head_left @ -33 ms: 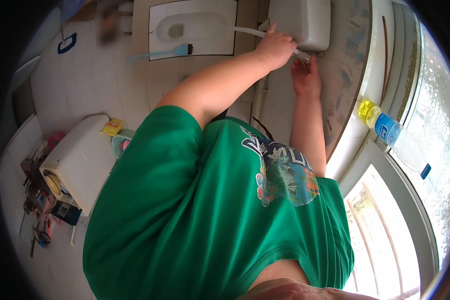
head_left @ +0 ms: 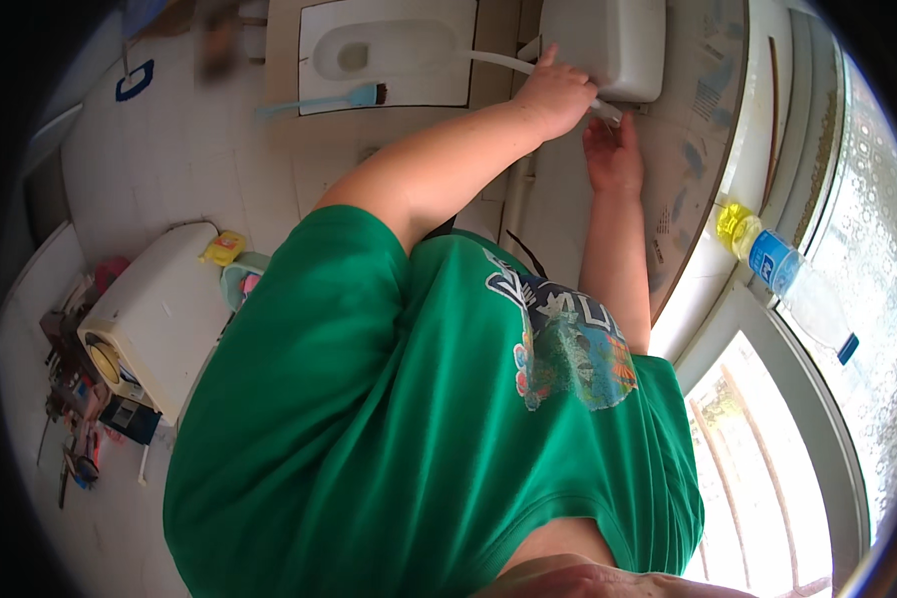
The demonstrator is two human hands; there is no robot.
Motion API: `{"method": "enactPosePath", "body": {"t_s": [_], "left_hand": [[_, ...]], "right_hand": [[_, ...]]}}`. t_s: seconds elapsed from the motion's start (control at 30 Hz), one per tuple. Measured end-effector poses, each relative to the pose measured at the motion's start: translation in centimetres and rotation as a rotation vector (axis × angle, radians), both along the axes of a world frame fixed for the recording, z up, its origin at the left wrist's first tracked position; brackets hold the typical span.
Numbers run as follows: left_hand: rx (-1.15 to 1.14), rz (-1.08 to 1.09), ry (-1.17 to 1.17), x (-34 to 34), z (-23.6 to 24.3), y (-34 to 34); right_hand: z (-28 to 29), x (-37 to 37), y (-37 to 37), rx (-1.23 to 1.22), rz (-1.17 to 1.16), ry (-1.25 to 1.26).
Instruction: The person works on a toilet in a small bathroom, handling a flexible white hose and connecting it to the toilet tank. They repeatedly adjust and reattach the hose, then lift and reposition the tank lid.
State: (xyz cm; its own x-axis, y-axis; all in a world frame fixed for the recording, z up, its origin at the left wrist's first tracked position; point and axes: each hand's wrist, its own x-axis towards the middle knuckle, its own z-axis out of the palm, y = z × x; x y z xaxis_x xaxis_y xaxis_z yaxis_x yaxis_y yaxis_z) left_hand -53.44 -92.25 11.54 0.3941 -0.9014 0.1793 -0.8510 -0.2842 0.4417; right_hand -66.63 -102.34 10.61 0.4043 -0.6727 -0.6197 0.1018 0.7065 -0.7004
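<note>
My left hand (head_left: 558, 95) is closed around a white flexible pipe (head_left: 498, 58) just below the white tank (head_left: 608, 40), its index finger raised. My right hand (head_left: 613, 159), palm turned up with fingers curled, holds the pipe's translucent end piece (head_left: 608, 112) under the tank's lower edge; its exact grip is small and partly hidden. The pipe runs leftward to the white squat toilet (head_left: 439, 90), where a light blue brush (head_left: 334, 100) lies across the near rim.
A bottle with yellow liquid (head_left: 787, 279) lies on the ledge at right, by the window (head_left: 857, 419). A white appliance (head_left: 169, 309), yellow packet (head_left: 222, 247), green basin (head_left: 237, 269) and assorted tools (head_left: 80, 439) are at left. A vertical drainpipe (head_left: 518, 199) stands below the tank.
</note>
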Motion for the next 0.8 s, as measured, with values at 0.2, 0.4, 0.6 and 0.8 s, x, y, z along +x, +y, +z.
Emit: {"method": "enactPosePath", "body": {"t_s": [0.2, 0.4, 0.6, 0.8], "left_hand": [[-0.067, -0.036, -0.057, -0.7, 0.0, -0.8], [-0.165, -0.031, -0.128, -0.6, -0.5, -0.7], [-0.223, -0.041, -0.179, -0.3, -1.3, -0.4], [-0.183, -0.077, -0.148, -0.3, -0.8, -0.1]], "right_hand": [[-0.1, -1.1, -0.7, -0.038, -0.013, 0.004], [-0.9, -1.8, -0.7, -0.108, 0.069, -0.048], [-1.1, -2.2, 0.7, -0.291, 0.225, -0.044], [-2.3, -1.8, 1.6, -0.657, 0.282, 0.172]]}}
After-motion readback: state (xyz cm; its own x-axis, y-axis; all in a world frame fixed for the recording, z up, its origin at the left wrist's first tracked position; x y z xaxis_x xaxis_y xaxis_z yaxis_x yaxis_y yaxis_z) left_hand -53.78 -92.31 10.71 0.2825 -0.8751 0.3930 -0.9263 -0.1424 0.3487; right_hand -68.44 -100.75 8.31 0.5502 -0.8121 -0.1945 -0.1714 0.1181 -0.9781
